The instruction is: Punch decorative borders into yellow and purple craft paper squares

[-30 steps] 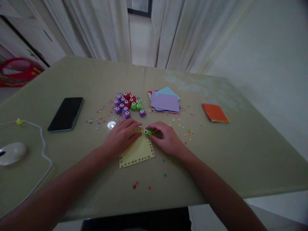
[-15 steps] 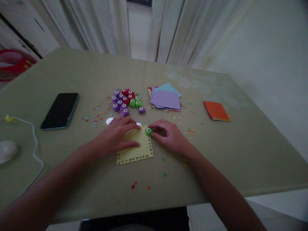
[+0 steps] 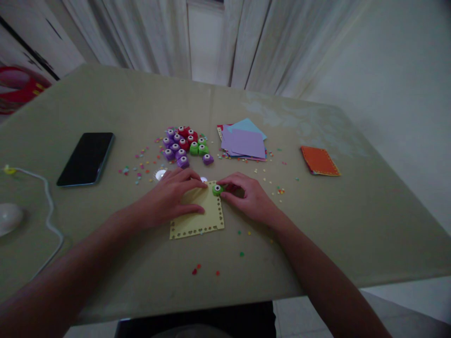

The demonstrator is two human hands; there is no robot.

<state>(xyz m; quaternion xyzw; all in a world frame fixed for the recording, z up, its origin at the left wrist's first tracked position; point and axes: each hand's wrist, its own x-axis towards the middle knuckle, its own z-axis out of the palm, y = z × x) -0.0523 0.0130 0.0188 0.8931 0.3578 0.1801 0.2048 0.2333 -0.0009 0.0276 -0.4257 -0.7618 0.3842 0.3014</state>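
A yellow square of paper (image 3: 210, 209) lies on the table, with small stars and hearts punched along its near and right borders. My left hand (image 3: 172, 195) rests across its left part, thumb and fingers spread and pressing it down. At the top right corner sits a small green paper punch (image 3: 217, 189) with a star on its round white button. My right hand (image 3: 248, 195) grips that punch from the right between thumb and fingers. The paper's far left portion is hidden under my left hand.
Purple, red and green punches (image 3: 182, 144) cluster beyond my hands among confetti. Behind lies a stack of coloured paper squares (image 3: 246, 143). An orange paper square (image 3: 320, 160) is at the right. A tablet or phone (image 3: 86, 158), a white cable (image 3: 51, 206) and a white rounded object (image 3: 10, 218) are left.
The view has shifted very slightly. Both hands, the yellow paper and the green punch keep the same places relative to one another.
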